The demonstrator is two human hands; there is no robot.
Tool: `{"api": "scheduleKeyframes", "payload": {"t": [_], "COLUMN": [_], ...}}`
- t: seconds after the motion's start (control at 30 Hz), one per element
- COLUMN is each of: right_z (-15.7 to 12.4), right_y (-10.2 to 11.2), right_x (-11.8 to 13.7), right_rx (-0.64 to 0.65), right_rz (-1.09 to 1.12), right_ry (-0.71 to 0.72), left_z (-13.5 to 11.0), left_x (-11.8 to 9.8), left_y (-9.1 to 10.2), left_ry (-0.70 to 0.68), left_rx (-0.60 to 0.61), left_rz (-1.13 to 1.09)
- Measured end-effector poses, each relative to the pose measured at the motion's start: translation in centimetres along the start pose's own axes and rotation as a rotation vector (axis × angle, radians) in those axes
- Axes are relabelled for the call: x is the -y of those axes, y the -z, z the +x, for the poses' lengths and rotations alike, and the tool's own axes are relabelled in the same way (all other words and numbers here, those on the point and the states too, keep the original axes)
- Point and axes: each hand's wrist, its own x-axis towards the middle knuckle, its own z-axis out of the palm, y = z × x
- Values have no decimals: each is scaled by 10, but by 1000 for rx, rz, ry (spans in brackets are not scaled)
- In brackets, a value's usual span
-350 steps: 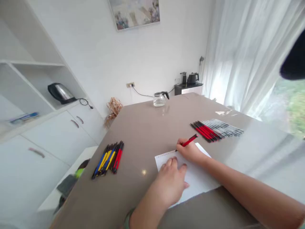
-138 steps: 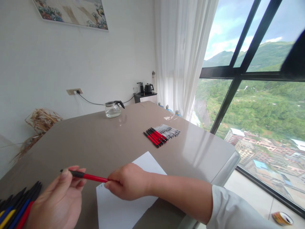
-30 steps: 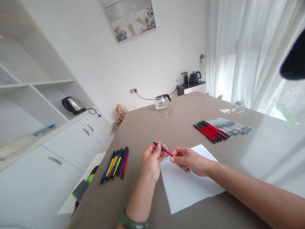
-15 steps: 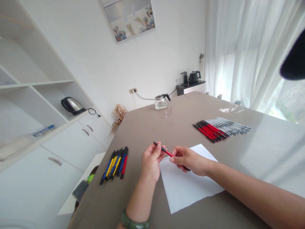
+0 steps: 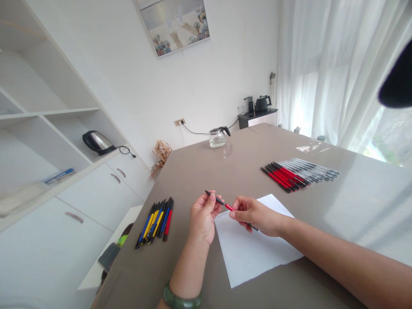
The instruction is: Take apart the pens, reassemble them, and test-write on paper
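Observation:
A red pen with black ends point(image 5: 229, 207) slants between my two hands above a white sheet of paper point(image 5: 254, 253). My left hand point(image 5: 204, 214) pinches the pen's black upper part between thumb and fingers. The fingers of my right hand point(image 5: 252, 216) are closed round the red barrel, with the black lower end sticking out below them. Left of my left hand lies a group of blue, yellow and red pens point(image 5: 156, 221). Beyond my right hand, red pens point(image 5: 285, 176) lie in a row beside clear pens with dark parts point(image 5: 310, 169).
The brown table point(image 5: 193, 171) carries a glass pot point(image 5: 218, 137) near its far edge. White cabinets point(image 5: 96, 193) stand along the left, with a metal kettle point(image 5: 98, 142) on a shelf. Sheer curtains point(image 5: 315, 64) hang at the right. A black kettle point(image 5: 262, 103) stands in the far corner.
My left hand has shifted slightly left with the pen's upper end. My right hand has hardly moved and still grips the barrel. The pens on the table lie as before.

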Motion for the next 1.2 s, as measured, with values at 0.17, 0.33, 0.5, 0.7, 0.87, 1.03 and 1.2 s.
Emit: {"api": "scheduleKeyframes", "payload": {"t": [0.17, 0.33, 0.5, 0.7, 0.87, 1.03, 1.2], "right_z": [-1, 1, 1, -1, 0, 1, 0], "right_y": [-1, 0, -1, -2, -1, -1, 1], "right_x": [2, -1, 1, 3, 1, 0, -1], "right_rx": [11, 28, 31, 45, 48, 27, 45], "right_rz": [29, 41, 37, 59, -24, -58, -85], "right_ry": [-26, 2, 29, 40, 30, 6, -12], "left_z": [0, 0, -3, -6, -6, -4, -3], "left_x": [0, 0, 0, -1, -2, -4, -4], "left_y": [0, 0, -1, -2, -3, -2, -1], "left_ry": [4, 23, 35, 8, -45, -49, -40], "left_rx": [10, 40, 162, 148, 135, 85, 35], "left_rz": [7, 21, 51, 108, 114, 128, 51]}}
